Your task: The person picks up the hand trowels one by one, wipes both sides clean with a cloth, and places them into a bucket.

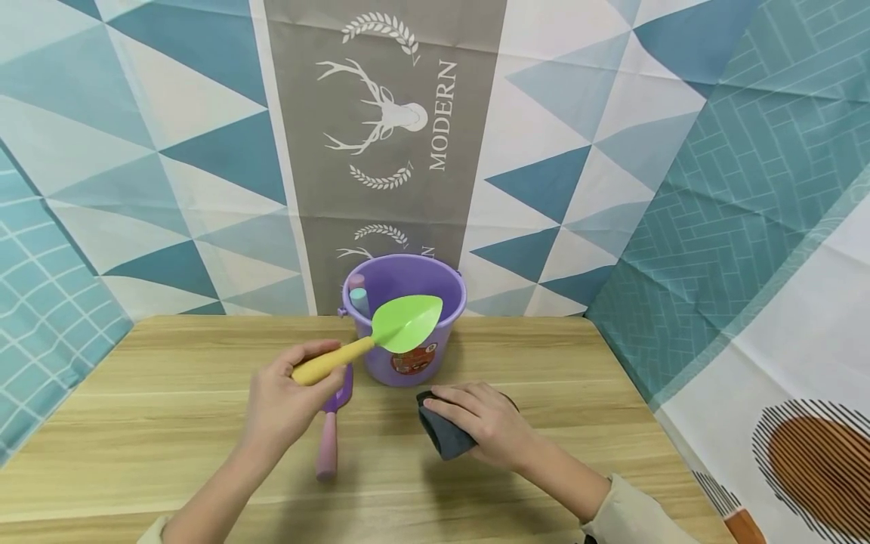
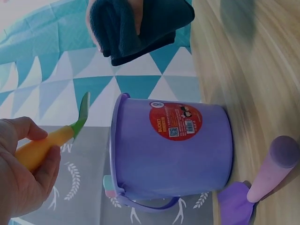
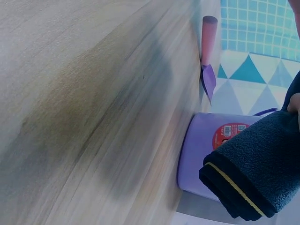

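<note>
My left hand (image 1: 288,393) holds a toy trowel by its yellow handle (image 1: 333,361). Its green leaf-shaped blade (image 1: 408,323) overlaps the front rim of a purple bucket (image 1: 408,370) in the head view. In my right hand (image 1: 492,423) is a folded dark blue-grey cloth (image 1: 445,434), gripped above the table to the right of the bucket's base. A second toy tool, a purple shovel with a pink handle (image 1: 328,449), lies on the table below my left hand. Pink and turquoise handle ends (image 1: 359,298) stick up inside the bucket at its left.
The wooden table (image 1: 204,423) ends at a patterned cloth backdrop (image 1: 381,204) right behind the bucket. More hanging cloth borders the left and right sides. A red round label (image 2: 176,121) is on the bucket's front, and its handle (image 2: 150,206) hangs at one side.
</note>
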`<state>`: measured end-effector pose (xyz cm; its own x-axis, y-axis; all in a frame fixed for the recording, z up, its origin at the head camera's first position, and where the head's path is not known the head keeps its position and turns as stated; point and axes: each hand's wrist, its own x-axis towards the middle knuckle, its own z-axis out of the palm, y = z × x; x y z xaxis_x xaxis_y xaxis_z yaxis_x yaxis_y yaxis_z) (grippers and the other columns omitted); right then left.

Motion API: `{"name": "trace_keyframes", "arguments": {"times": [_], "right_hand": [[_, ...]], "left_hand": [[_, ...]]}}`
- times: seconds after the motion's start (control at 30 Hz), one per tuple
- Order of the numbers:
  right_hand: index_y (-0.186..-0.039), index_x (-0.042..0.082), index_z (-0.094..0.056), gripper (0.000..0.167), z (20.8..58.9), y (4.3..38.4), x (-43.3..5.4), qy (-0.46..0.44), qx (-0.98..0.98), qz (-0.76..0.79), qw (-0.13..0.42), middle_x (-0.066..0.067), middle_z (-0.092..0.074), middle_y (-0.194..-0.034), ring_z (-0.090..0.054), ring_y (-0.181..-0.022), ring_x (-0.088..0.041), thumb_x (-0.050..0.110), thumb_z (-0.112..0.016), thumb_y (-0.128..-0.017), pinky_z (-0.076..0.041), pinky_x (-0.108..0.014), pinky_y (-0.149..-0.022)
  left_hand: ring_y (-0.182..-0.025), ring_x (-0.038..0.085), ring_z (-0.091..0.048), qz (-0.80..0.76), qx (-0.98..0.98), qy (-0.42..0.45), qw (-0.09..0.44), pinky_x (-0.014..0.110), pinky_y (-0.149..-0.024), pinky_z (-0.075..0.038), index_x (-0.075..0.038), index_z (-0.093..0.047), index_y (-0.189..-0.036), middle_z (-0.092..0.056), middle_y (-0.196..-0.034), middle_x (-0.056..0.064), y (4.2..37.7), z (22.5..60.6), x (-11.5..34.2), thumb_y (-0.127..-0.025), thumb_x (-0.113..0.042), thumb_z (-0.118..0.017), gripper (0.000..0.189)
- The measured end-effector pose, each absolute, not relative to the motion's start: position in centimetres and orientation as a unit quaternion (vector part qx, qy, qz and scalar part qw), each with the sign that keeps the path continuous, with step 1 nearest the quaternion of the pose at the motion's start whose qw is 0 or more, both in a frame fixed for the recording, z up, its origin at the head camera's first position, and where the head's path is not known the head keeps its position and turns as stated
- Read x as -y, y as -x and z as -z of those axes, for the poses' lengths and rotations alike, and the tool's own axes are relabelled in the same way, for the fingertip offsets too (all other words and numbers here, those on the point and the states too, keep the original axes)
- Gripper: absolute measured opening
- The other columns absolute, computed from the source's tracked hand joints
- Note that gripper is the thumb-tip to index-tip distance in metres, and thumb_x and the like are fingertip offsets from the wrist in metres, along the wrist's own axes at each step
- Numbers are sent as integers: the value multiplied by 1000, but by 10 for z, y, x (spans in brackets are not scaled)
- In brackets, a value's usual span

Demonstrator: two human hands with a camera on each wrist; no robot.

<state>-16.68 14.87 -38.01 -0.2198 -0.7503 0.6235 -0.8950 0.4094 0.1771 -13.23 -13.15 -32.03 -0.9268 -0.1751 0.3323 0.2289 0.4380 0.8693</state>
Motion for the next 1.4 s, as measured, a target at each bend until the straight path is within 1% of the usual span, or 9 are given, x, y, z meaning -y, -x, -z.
{"name": "trace_keyframes", "arguments": {"times": [0.1, 0.3, 0.5, 0.57, 0.77, 1.0, 1.17, 1.3, 1.4], "right_hand": [[-126, 14, -57, 68, 381, 167, -149, -533, 773, -110, 327, -5, -60, -125, -59, -105, -18, 14, -84, -64, -51, -30, -81], [-127, 15, -56, 67, 382, 168, -150, -532, 773, -110, 328, -5, -60, -124, -59, -105, -18, 13, -83, -65, -52, -30, -81], [-126, 14, -57, 65, 383, 167, -151, -531, 773, -110, 328, -5, -60, -124, -59, -104, -17, 14, -82, -66, -51, -30, -80], [-126, 14, -57, 65, 383, 167, -151, -532, 773, -109, 327, -5, -60, -124, -59, -104, -17, 15, -82, -67, -51, -30, -80], [-126, 14, -57, 63, 383, 167, -150, -535, 771, -109, 328, -4, -60, -125, -59, -103, -17, 16, -81, -68, -51, -29, -80], [-125, 14, -58, 61, 383, 167, -150, -535, 769, -110, 333, -4, -61, -124, -60, -101, -16, 15, -80, -69, -52, -29, -79], [-125, 14, -57, 63, 384, 167, -150, -536, 771, -107, 327, -4, -60, -124, -60, -102, -16, 16, -82, -67, -52, -29, -80], [-125, 14, -57, 64, 385, 167, -150, -535, 774, -104, 322, -4, -61, -123, -60, -102, -16, 15, -82, -66, -52, -29, -82], [-126, 14, -57, 65, 385, 167, -151, -534, 777, -103, 317, -5, -61, -123, -59, -102, -16, 15, -82, -66, -52, -29, -81]], "left_hand": [[-76, 6, -61, 529, 824, 18, 200, 22, -58, -53, -14, -69, -102, -69, -98, 3, 135, 318, 132, -77, -11, -73, 25], [-78, 5, -61, 523, 822, 23, 224, 17, -62, -53, -12, -70, -100, -69, -99, 1, 141, 317, 132, -77, -9, -73, 24], [-82, 6, -60, 543, 802, 21, 249, 16, -65, -53, -9, -69, -103, -66, -104, 2, 147, 315, 132, -77, -7, -73, 27], [-82, 6, -60, 549, 797, 18, 249, 16, -65, -53, -9, -69, -103, -67, -105, 2, 149, 315, 132, -77, -8, -73, 27], [-78, 8, -57, 559, 790, 0, 251, 17, -61, -53, -10, -69, -99, -68, -98, -1, 154, 313, 133, -76, -13, -76, 24], [-76, 7, -57, 567, 778, 13, 270, 16, -59, -52, -12, -70, -98, -68, -96, -4, 161, 312, 133, -75, -15, -78, 25], [-75, 3, -60, 572, 774, 32, 271, 16, -61, -53, -9, -68, -100, -67, -96, 2, 166, 310, 133, -76, -15, -77, 27], [-75, 1, -64, 581, 764, 56, 275, 17, -62, -54, -5, -66, -100, -66, -96, 9, 171, 307, 132, -77, -12, -76, 27], [-76, 0, -65, 587, 758, 70, 276, 17, -64, -55, -3, -64, -101, -65, -98, 13, 175, 305, 132, -77, -10, -75, 27]]}}
